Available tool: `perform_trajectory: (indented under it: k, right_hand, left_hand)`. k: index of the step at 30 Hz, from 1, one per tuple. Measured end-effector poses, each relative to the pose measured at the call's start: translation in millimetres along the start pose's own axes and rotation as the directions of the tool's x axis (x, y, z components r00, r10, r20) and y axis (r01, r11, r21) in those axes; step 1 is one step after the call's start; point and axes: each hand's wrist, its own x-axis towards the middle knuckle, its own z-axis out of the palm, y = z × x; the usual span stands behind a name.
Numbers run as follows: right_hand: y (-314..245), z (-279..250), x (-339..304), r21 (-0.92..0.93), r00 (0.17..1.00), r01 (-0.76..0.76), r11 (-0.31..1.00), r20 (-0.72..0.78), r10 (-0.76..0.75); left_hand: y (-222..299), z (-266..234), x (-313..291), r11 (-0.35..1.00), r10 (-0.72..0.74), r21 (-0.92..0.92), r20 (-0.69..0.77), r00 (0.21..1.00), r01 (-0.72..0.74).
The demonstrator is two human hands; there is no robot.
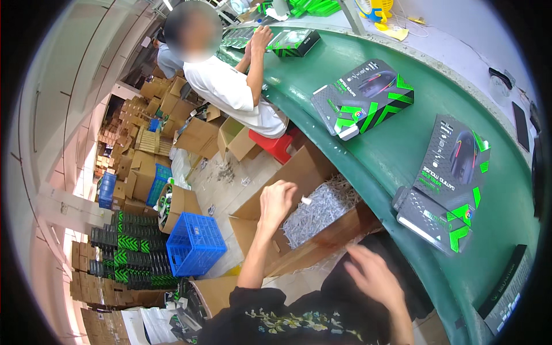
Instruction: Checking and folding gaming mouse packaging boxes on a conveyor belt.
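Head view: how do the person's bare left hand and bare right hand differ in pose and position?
Pose: the bare left hand has loosely curled fingers; the bare right hand has extended, parted fingers.
Position: the left hand appears against the brown cardboard box of shredded paper; the right hand, lower in the picture, appears against black clothing.
Shared: both are off the green table.

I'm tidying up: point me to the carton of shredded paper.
The carton of shredded paper is mid-picture in the head view, just left of the green table and right of the big blue crate.
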Motion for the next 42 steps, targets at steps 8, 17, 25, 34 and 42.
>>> perform_trajectory:
  k: [8,17,25,34,42]
  right_hand:
    - [-46.5,-117.2,-109.7,-0.412,0.721,-0.546,0.730,-0.675,0.158]
    - [-33.6,-104.6,-90.5,-0.546,0.768,-0.617,0.567,-0.575,0.282]
    - [-25.7,-130.5,-85.5,-0.691,0.816,-0.528,0.493,-0.573,0.071]
    - [10.3,-220.2,-118.1,-0.047,0.785,-0.204,0.978,-0.604,0.135]
    - [-36.9,-208.6,-31.1,0.269,0.436,0.283,0.921,-0.891,0.126]
  left_hand:
    - [74.4,-4.6,13.8,0.929,0.244,-0.244,-0.165,0.956,-0.279]
    - [174.1,22.4,63.6,0.317,0.931,0.002,-0.188,0.311,-0.948]
    - [187.0,31.7,76.7,0.216,0.934,0.046,-0.301,0.192,-0.975]
    - [212.2,9.7,99.2,-0.006,0.691,-0.935,-0.259,0.675,-0.354]
    - [257.7,-21.0,113.4,-0.466,0.476,-0.866,-0.072,0.877,0.182]
